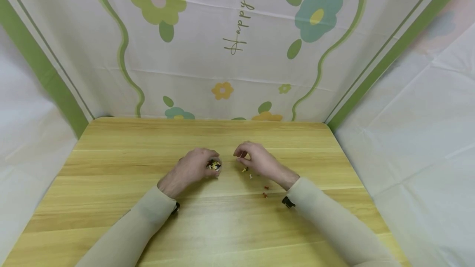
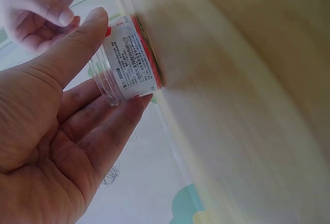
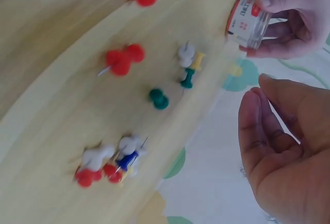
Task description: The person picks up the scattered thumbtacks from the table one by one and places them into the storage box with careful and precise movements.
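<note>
A small clear jar (image 2: 129, 59) with a white and red label stands on the wooden table. My left hand (image 1: 194, 166) grips it, thumb on one side and fingers on the other. Inside the jar lie push pins (image 1: 214, 165) of mixed colours. My right hand (image 3: 281, 136) hovers over the table to the right of the jar, thumb and fingertips close together; whether a pin is between them is hidden. Near it lie loose push pins, among them a green pin (image 3: 159, 99), a red pin (image 3: 121, 61) and a blue pin (image 3: 127, 160).
Two red pins (image 1: 265, 191) lie on the table (image 1: 222, 234), nearer to me than the right hand. White fabric with printed flowers (image 1: 185, 61) hangs beyond the far table edge, with more fabric at both sides.
</note>
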Demonstrator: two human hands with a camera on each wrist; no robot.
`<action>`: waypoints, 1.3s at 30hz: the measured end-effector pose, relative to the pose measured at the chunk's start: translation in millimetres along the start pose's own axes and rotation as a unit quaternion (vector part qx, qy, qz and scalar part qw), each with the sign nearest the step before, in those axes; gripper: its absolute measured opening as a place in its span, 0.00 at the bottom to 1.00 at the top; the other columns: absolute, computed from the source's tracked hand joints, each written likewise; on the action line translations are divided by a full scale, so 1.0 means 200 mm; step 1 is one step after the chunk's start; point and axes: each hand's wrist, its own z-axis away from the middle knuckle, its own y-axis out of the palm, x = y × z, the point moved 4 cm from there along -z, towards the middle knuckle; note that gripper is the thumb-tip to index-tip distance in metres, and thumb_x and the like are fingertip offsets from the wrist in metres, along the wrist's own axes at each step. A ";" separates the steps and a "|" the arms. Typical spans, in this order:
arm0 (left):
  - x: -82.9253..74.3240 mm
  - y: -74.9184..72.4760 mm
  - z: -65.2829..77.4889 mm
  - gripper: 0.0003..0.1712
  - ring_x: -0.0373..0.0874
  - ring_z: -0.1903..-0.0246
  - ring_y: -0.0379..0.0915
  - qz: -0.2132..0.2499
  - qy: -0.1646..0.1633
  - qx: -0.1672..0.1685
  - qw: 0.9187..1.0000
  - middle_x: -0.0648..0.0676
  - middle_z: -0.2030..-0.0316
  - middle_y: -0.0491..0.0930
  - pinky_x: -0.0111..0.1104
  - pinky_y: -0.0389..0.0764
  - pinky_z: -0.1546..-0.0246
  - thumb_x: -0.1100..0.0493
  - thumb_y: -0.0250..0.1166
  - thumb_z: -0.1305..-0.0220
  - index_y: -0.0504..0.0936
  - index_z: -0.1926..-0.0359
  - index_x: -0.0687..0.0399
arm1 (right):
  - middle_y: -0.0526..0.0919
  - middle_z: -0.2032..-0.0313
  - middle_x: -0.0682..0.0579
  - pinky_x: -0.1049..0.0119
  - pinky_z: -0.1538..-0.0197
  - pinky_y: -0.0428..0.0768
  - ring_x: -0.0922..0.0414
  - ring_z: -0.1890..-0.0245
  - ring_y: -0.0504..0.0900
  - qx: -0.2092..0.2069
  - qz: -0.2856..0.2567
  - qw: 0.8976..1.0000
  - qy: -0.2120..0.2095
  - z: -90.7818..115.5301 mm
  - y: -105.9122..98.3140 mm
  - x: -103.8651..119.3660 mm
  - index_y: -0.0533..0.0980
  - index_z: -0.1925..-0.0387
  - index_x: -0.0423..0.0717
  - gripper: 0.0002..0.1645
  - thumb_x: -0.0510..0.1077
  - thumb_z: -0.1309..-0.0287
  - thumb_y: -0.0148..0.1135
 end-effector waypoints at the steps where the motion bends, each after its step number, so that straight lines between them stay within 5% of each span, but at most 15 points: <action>1: 0.00 0.00 0.00 0.21 0.54 0.42 0.94 -0.001 -0.001 0.000 1.000 0.54 0.45 0.97 0.53 0.94 0.36 0.55 0.88 0.30 0.94 0.41 0.55 | 0.95 0.46 0.45 0.49 0.36 0.94 0.50 0.46 0.93 0.005 0.006 1.000 -0.001 0.00 0.00 0.00 0.90 0.44 0.41 0.09 0.34 0.19 0.73; 16: 0.00 -0.01 0.00 0.22 0.53 0.41 0.93 -0.003 -0.011 0.011 1.000 0.53 0.44 0.96 0.52 0.94 0.36 0.53 0.87 0.29 0.94 0.40 0.53 | 0.93 0.50 0.51 0.55 0.44 0.93 0.55 0.50 0.91 0.073 0.112 0.991 -0.002 0.07 0.02 -0.01 0.92 0.49 0.47 0.08 0.36 0.25 0.80; 24: 0.00 0.00 0.00 0.20 0.53 0.41 0.93 -0.005 -0.010 0.011 1.000 0.52 0.45 0.97 0.52 0.94 0.36 0.53 0.87 0.29 0.94 0.41 0.52 | 0.93 0.52 0.52 0.55 0.47 0.94 0.53 0.52 0.91 0.064 0.166 0.984 -0.015 0.08 0.07 -0.01 0.92 0.52 0.48 0.05 0.40 0.26 0.82; 39: 0.00 -0.01 0.00 0.20 0.54 0.41 0.94 -0.006 -0.007 0.011 1.000 0.53 0.45 0.97 0.52 0.94 0.36 0.53 0.87 0.30 0.94 0.41 0.52 | 0.94 0.51 0.51 0.54 0.47 0.96 0.50 0.49 0.93 0.052 0.185 0.981 -0.033 0.08 0.11 -0.01 0.93 0.52 0.50 0.03 0.40 0.23 0.79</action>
